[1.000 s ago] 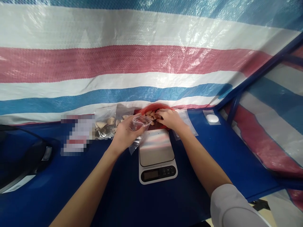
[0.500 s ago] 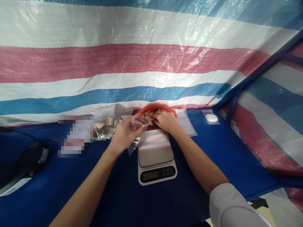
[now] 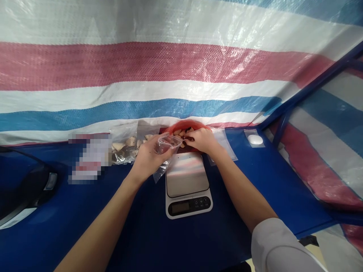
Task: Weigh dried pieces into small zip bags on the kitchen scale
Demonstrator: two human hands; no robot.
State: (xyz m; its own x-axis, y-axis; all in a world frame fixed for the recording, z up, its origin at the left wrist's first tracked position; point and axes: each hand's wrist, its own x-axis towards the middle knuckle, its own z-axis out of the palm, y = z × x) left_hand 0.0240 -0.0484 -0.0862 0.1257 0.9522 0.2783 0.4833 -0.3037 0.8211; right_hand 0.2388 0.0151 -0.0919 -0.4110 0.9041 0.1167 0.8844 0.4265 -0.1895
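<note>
Above the flat scale [image 3: 187, 175], left hand [image 3: 147, 156] fingers pinch a crinkly clear bag [image 3: 167, 145]; right hand [image 3: 202, 139] fingers grip pale chunks [image 3: 183, 133].

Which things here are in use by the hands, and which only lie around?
In use: left hand holding open small clear bag; right hand at red bowl of pale pieces.

Lying about: scale, filled bag, white object, empty bags.

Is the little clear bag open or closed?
Open. The left hand holds the bag with its mouth spread wide toward the red bowl, where the right hand is at the pieces.
</note>
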